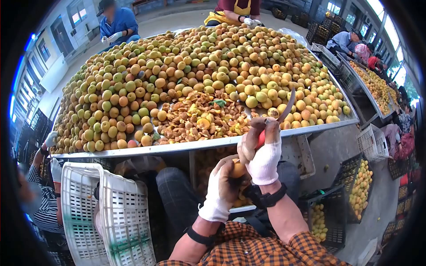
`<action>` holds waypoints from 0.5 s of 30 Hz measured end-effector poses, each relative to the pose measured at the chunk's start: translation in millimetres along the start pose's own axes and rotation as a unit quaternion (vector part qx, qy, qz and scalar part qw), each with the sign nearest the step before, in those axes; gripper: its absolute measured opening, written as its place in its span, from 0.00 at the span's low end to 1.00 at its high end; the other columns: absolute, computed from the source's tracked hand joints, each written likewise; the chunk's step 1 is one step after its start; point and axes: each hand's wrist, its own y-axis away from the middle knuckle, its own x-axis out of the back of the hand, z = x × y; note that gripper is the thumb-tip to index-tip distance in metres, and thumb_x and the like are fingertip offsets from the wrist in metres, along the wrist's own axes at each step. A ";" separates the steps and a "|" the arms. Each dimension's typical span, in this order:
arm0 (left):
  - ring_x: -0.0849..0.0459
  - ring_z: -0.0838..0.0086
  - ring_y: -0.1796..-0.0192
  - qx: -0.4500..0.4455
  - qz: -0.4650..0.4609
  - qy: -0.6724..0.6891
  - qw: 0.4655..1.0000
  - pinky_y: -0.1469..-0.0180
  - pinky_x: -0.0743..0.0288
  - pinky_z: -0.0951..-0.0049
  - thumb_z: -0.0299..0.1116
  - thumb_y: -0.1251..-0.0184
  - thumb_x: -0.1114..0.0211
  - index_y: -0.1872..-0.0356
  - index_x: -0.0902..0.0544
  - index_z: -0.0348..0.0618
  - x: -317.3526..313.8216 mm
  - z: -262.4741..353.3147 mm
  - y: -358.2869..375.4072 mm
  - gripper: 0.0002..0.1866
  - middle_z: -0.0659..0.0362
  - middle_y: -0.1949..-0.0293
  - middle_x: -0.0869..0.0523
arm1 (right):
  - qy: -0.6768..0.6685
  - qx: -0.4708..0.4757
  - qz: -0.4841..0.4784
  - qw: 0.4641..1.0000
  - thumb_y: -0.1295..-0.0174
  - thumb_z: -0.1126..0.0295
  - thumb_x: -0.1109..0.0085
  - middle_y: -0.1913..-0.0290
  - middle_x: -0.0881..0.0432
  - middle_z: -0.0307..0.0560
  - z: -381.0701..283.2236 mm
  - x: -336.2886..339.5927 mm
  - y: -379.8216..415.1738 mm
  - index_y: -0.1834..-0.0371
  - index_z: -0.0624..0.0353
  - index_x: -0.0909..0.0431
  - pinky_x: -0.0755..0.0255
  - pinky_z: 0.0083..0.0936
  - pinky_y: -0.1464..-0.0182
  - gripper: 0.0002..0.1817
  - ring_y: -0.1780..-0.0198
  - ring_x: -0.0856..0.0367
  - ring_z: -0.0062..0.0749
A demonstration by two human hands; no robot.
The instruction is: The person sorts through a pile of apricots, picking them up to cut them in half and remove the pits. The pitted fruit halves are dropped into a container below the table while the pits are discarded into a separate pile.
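Note:
A soiled white glove covers my left hand (pixel 223 184), whose fingers are wrapped round an orange-yellow fruit (pixel 238 169) over my lap. Just right of it and higher, my right hand (pixel 262 153), also gloved, grips the red handle (pixel 261 139) of a knife. The knife's curved blade (pixel 287 106) points up, away from the fruit. In front, a metal-edged table (pixel 199 144) bears a large heap of green and orange fruits (pixel 177 75). Near its front edge lies a pile of brownish fruit pieces (pixel 202 117).
White plastic crates (pixel 106 208) stand at my left. Black crates of fruit (pixel 360 188) are at the right. A person in blue (pixel 117 24) and one in a yellow apron (pixel 233 11) are across the table; a person in stripes (pixel 46 195) is at far left.

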 end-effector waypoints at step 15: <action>0.15 0.64 0.55 0.025 0.108 0.063 0.992 0.53 0.19 0.63 0.52 0.25 0.51 0.48 0.23 0.39 15.0 -6.2 -59.5 0.24 0.53 0.58 0.14 | 0.088 0.036 0.166 0.982 0.31 0.65 0.45 0.88 0.36 0.34 -6.2 26.8 -20.7 0.59 0.61 0.24 0.46 0.23 0.88 0.09 0.92 0.44 0.19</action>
